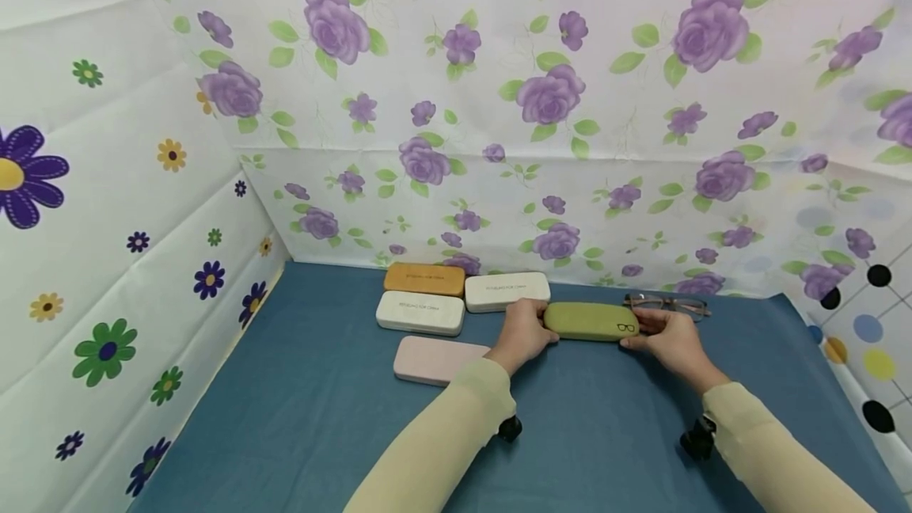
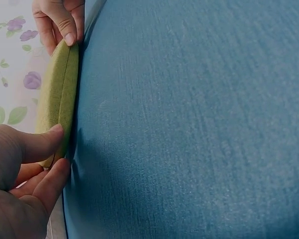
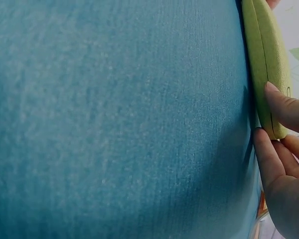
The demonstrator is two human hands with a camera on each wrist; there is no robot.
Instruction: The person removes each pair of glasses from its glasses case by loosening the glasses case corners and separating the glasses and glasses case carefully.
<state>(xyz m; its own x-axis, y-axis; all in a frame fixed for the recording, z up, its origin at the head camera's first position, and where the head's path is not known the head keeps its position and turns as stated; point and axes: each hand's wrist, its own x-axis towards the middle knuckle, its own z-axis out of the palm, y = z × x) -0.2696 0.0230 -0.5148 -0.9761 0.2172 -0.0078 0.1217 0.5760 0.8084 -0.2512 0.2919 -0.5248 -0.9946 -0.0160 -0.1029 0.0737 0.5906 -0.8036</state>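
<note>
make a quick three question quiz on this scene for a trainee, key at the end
1. True or false: in the head view, the pink case appears lower in the picture than the orange case.

2. What are the left hand and the right hand both holding?
a) a white case
b) the green case
c) the orange case

3. Fill in the blank: of the two hands, the ____ one is nearer to the glasses.

Key: 1. true; 2. b; 3. right
</note>
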